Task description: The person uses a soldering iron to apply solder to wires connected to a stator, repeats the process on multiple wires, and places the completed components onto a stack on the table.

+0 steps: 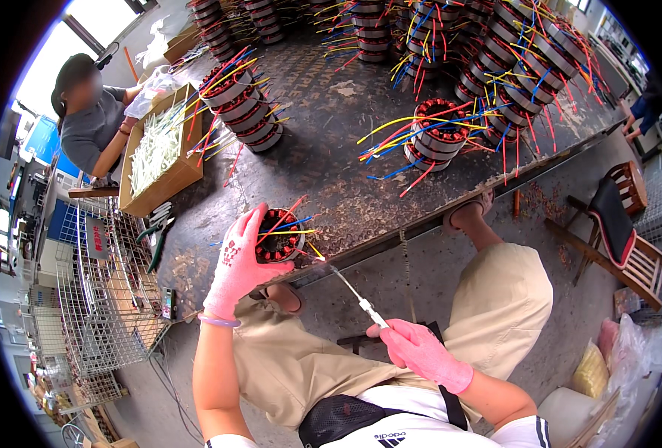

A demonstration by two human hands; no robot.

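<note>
My left hand (237, 261), in a pink glove, steadies a motor stator (277, 237) near the table's edge. Its fingers lie along the stator's left side and the thumb along the near side. Red coils line the ring, and red, blue and yellow wires stick out to the right. My right hand (424, 351), also gloved in pink, is closed round a thin rod-like tool with a white handle (372, 311); its exact kind is unclear. The tool's narrow tip points toward a yellow wire end (316, 252) with a pale piece on it.
Stator stacks (245, 108) and a shorter stack (437, 134) stand farther back on the worn dark table (331, 172). At left are a cardboard box (163, 179) of white sleeves, green-handled pliers (157, 239) and a wire rack (95, 299). Another person (95, 112) sits beyond; a wooden chair (622, 224) stands right.
</note>
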